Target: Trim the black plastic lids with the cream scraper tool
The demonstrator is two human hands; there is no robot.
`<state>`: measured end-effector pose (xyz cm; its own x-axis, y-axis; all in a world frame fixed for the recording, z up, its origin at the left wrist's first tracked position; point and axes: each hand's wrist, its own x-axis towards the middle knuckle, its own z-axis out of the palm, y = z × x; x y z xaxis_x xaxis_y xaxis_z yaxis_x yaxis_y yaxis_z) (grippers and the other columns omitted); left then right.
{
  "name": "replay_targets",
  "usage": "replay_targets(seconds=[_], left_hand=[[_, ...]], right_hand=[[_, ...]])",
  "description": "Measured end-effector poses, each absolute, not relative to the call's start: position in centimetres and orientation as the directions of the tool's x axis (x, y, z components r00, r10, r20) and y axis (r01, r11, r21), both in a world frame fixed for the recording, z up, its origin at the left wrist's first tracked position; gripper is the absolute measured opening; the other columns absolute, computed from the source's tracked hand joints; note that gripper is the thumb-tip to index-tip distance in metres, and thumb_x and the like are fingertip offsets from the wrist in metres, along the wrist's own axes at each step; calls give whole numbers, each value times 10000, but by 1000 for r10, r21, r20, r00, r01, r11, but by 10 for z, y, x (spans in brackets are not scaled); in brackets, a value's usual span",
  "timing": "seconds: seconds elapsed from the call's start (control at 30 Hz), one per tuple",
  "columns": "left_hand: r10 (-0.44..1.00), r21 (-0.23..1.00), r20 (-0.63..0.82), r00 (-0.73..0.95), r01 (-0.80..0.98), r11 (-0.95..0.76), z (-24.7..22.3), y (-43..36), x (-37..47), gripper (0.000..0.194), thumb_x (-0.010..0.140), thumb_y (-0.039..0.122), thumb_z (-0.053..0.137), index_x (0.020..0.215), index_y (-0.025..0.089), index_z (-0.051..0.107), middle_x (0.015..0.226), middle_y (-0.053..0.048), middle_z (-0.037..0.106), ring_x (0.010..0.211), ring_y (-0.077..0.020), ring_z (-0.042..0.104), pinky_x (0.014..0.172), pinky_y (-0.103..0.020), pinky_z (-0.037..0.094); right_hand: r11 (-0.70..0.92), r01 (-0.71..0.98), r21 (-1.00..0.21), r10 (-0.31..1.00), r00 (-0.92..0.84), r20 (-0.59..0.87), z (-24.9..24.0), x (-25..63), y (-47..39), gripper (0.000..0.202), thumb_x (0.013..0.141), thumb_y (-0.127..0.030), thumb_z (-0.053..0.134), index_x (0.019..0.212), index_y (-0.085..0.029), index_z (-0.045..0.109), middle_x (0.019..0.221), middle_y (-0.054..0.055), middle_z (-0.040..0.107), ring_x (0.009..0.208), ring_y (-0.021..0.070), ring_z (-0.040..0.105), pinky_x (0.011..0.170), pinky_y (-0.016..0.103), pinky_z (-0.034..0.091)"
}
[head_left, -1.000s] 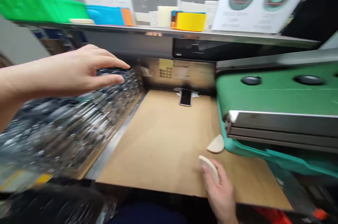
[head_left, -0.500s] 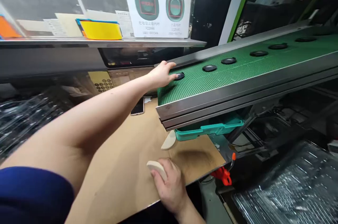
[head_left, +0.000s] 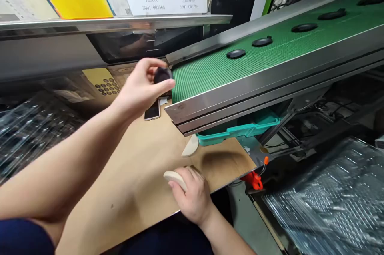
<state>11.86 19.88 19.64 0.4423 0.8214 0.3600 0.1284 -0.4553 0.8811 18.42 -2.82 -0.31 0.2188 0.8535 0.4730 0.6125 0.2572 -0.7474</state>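
Note:
Between the thumb and fingers of my left hand is a small round black plastic part, raised just off the near end of the green conveyor belt. My right hand grips a pale, flat, rounded pad above the brown tabletop; part of the pad is hidden by the fingers. Another pale pad, partly covered, lies on the table beside the teal tray. More black round parts rest in a line along the belt.
The conveyor's metal side rail overhangs the table. A phone lies by the belt's end. Stacked clear plastic trays stand at the lower right, others at the left. A red clamp sits at the table's edge.
My left hand has taken the nearest black part from the belt and drawn it back to the left. The right hand still grips the pale pad. The camera view has tilted down.

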Motion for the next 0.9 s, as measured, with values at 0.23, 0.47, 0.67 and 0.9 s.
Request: replay_targets(seconds=[0.23, 0.47, 0.67, 0.9], left_hand=[[849, 976, -158, 504, -53, 213, 94, 92, -9, 254, 778, 225, 805, 945, 214, 614, 846, -17, 660, 804, -200, 697, 674, -303, 582], [779, 675, -274, 564, -464, 574, 40, 29, -26, 440, 974, 466, 547, 1221, 122, 663, 1168, -160, 691, 993, -268, 704, 811, -336, 582], [681, 489, -226, 696, -523, 698, 20, 16, -26, 556, 1037, 396, 315, 1351, 58, 625, 1411, -206, 607, 1322, -314, 571, 1166, -450, 403], [635, 473, -118, 764, -518, 712, 7, 10, -26, 560, 1028, 380, 323, 1466, 94, 521, 1532, -182, 505, 1471, -337, 417, 1260, -508, 227]], right_hand=[[281, 624, -729, 846, 198, 495, -6, 183, -28, 155, 957, -270, 593, 1095, -230, 653, 939, 35, 707, 836, 196, 675, 761, 311, 530], [276, 620, -735, 824, 241, 512, -6, 179, -34, 166, 946, -229, 645, 1112, -217, 635, 949, 47, 681, 859, 195, 662, 790, 335, 544], [420, 653, -631, 845, -28, 534, 18, 141, -59, 267, 907, -116, 658, 1163, -184, 628, 1026, 84, 702, 912, 212, 668, 798, 353, 563], [441, 798, -411, 835, -198, 512, 27, 121, -52, 191, 929, -128, 637, 1116, -101, 663, 931, 100, 717, 823, 218, 645, 750, 354, 531]])
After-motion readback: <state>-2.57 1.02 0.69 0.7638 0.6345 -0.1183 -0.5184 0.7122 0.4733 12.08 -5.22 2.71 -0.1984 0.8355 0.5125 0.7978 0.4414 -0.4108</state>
